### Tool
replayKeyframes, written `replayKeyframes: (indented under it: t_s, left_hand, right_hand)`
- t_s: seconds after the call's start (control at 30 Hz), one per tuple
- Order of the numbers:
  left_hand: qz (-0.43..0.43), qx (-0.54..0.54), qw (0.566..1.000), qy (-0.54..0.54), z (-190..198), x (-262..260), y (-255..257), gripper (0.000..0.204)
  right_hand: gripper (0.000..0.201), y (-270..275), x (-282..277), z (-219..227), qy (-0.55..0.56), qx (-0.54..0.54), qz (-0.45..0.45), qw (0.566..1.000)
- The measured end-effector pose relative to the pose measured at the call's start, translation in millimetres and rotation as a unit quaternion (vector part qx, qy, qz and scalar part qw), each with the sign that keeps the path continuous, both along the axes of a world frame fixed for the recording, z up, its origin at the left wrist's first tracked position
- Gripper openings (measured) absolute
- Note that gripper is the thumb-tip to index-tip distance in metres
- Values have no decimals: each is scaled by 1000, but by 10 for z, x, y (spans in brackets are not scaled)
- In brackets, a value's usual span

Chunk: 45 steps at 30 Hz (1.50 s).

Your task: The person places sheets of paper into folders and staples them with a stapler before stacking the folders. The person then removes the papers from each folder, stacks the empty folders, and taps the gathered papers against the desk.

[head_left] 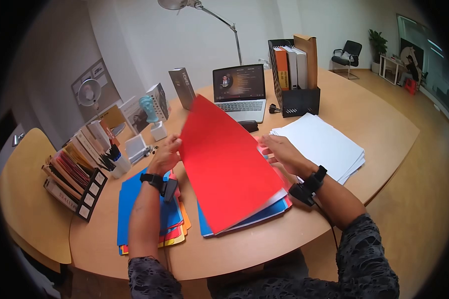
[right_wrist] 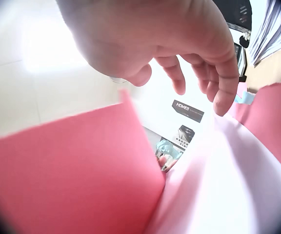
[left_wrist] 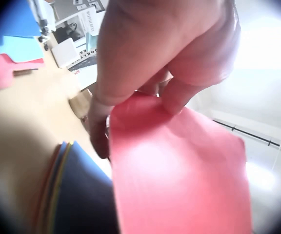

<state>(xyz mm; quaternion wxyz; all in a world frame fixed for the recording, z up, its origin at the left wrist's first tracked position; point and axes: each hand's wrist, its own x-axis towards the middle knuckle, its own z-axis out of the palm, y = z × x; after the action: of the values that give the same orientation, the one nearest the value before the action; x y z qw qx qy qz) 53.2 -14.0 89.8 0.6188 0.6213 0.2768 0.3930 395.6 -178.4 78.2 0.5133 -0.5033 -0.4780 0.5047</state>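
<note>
A red card folder (head_left: pixel 224 164) stands tilted over the desk in front of me, its cover lifted. My left hand (head_left: pixel 165 155) pinches the folder's left edge between thumb and fingers. On the other side, my right hand (head_left: pixel 284 154) is held with fingers loosely bent and the thumb apart. In the right wrist view its fingertips are right at the top edge of a white sheet (right_wrist: pixel 228 195), which lies between two red panels. Beneath the red folder is a blue folder (head_left: pixel 254 219). Left of it lies a stack of coloured folders (head_left: pixel 129 209), blue on top.
White paper (head_left: pixel 319 144) is piled at the right. Behind stand a laptop (head_left: pixel 239 89), a black file holder (head_left: pixel 302 102) with books, and a dark box (head_left: pixel 182 87). On the left are a pen cup (head_left: pixel 118 162), a small bust (head_left: pixel 148 108) and a row of books (head_left: pixel 77 169).
</note>
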Motion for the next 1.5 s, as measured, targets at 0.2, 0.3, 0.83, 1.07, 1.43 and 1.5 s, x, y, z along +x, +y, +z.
replayKeyframes:
  t_s: [0.2,0.3,0.83,1.07,1.43,1.5]
  left_hand:
    - [43,54,977,-202,103,-304,96,25]
    - [54,93,958,-265,194,-333,68,24]
    - [-14,207,900,-384,455,-369,-523,25]
    - [-23,238,883,-404,311,-358,-805,25]
    - [-44,271,864,-422,-186,-826,-1264,25]
    - [-47,278,862,-422,-148,-790,-1247,25]
  right_hand:
    - [46,42,143,-4,-75,-37,30,996]
    - [59,46,153,-43,-152,-7,11,988]
    - [36,170,233,-173,-40,-56,83,994]
    - [36,138,127,-125,-102,-13,10,995]
    - [47,67,131,-69,153,-59,163,973]
    - [47,100,168,-125,142,-49,183,972]
